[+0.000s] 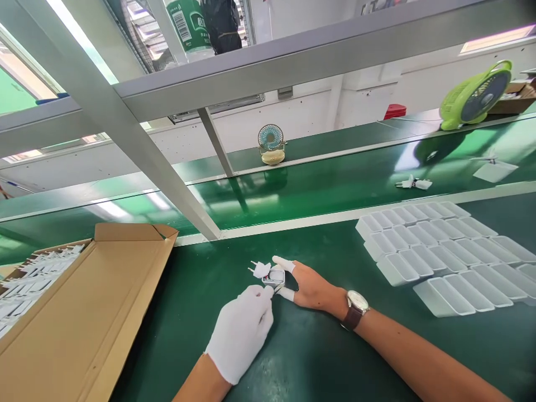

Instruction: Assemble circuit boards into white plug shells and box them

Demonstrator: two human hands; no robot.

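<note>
A small white plug device (274,276) with an open-looking rectangular housing is low over the green work surface. Its plug end (262,270), with metal pins, points left. My right hand (312,285) has white finger covers and pinches the housing from the right side. My left hand (243,329), in a white glove, is closed at the housing's near edge. Its fingertips touch or nearly touch it; what they pinch, if anything, is hidden.
At left stands an open cardboard box (96,312) with many white parts (37,282). Rows of translucent white trays (444,245) lie at right. A green conveyor belt (335,187) runs behind, carrying another plug piece (414,183). A grey metal frame (167,167) crosses above.
</note>
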